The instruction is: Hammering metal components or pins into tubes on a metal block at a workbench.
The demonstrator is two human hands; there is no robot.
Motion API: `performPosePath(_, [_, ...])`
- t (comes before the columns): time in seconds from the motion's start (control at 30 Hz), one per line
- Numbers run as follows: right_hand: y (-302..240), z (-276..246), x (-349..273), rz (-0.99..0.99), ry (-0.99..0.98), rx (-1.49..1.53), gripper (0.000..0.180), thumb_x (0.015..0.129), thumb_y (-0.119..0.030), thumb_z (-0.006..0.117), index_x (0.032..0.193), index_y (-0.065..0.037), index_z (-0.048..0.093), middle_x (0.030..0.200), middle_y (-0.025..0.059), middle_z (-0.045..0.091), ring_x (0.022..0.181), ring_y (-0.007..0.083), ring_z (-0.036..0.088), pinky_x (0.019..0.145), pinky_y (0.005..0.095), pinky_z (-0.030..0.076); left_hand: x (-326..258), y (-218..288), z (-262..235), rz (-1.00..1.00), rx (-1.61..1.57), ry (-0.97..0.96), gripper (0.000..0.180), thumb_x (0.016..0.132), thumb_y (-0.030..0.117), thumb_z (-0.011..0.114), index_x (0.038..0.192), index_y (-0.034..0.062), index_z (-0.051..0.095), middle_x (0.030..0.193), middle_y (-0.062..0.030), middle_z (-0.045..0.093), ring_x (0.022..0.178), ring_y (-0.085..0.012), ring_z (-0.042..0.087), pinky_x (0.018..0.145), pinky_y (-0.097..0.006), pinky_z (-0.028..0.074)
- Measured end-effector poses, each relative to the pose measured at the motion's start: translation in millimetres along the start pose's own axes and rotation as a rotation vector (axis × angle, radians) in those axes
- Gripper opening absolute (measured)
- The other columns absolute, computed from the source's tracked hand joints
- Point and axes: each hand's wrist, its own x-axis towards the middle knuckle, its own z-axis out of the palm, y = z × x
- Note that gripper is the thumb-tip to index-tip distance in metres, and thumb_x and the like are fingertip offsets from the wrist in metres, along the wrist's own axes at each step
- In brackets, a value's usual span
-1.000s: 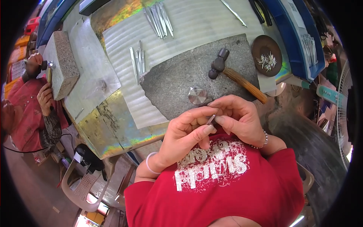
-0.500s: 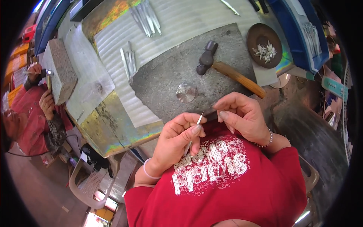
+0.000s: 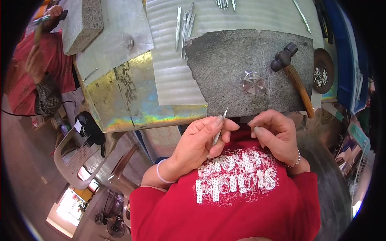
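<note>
My left hand (image 3: 204,136) is closed around slim silver tweezers (image 3: 217,135), their pointed tip up toward the slab's front edge. Just to its right, my right hand (image 3: 277,134) has its thumb and forefinger brought together; whatever they may pinch is too small to make out. Both hands are in front of my red shirt, below a dark stone slab (image 3: 225,60). On that slab rests a clear, shiny round disc (image 3: 253,82). A ball-peen hammer (image 3: 296,78) with a wooden handle lies at its right, the handle end jutting past the edge.
A brown dish (image 3: 326,60) of small whitish slivers stands right of the slab. Several more tweezers (image 3: 184,30) lie on white foam sheeting (image 3: 173,80). Blue bins (image 3: 346,68) line the right side. At far left a co-worker (image 3: 44,60) holds a hammer beside a granite block (image 3: 86,24).
The view has turned, so the table's contents appear shifted right. My left fingers have changed their hold on the tweezers. The co-worker's hammer has lifted off the block.
</note>
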Motion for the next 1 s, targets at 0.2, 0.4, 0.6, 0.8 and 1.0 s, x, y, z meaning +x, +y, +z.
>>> performPosePath(0.2, [1,4,1,-0.002,0.017,-0.044,0.013,0.088,-0.003,0.056,0.101,0.001,0.057,0.086,0.0013,0.059,0.076,0.0043,0.056,0.067,0.0181,0.044,-1,0,-5,-0.020,-0.069,-0.050,0.027,0.094,0.022,0.050,0.105,-0.0011,0.060,0.078,-0.0034,0.057,0.054,-0.0088,0.050,0.048,-0.020,0.040])
performPosePath(0.4, [3,5,3,-0.015,0.015,-0.103,0.013,0.088,-0.003,0.055,0.101,0.001,0.057,0.084,0.0024,0.060,0.075,0.0054,0.058,0.067,0.0190,0.046,-1,-3,-9,-0.037,-0.044,-0.048,0.024,0.093,0.018,0.053,0.105,-0.0009,0.061,0.079,-0.0039,0.059,0.060,-0.0120,0.059,0.053,-0.023,0.049])
performPosePath(0.6, [5,6,4,-0.060,0.022,-0.126,0.013,0.088,-0.003,0.055,0.100,0.002,0.057,0.081,0.0041,0.062,0.075,0.0071,0.060,0.066,0.0194,0.046,-2,-9,-7,0.002,-0.019,-0.043,0.021,0.092,0.016,0.055,0.104,-0.0002,0.060,0.078,-0.0036,0.059,0.060,-0.0122,0.060,0.053,-0.024,0.050])
performPosePath(0.8, [14,9,2,-0.048,-0.047,-0.141,0.024,0.089,-0.003,0.051,0.112,0.001,0.054,0.084,0.0054,0.062,0.062,0.0025,0.052,0.052,0.0152,0.039,3,-15,-12,0.008,-0.027,-0.047,0.021,0.092,0.016,0.055,0.103,0.0003,0.060,0.077,-0.0039,0.059,0.060,-0.0126,0.060,0.053,-0.024,0.051])
performPosePath(1.0, [19,15,3,-0.033,-0.108,-0.098,0.036,0.090,-0.004,0.051,0.125,0.001,0.046,0.084,0.0059,0.062,0.060,0.0029,0.050,0.051,0.0153,0.039,4,-24,-18,0.024,-0.004,-0.067,0.023,0.093,0.019,0.053,0.104,0.0006,0.060,0.076,-0.0046,0.059,0.060,-0.0123,0.060,0.054,-0.024,0.051])
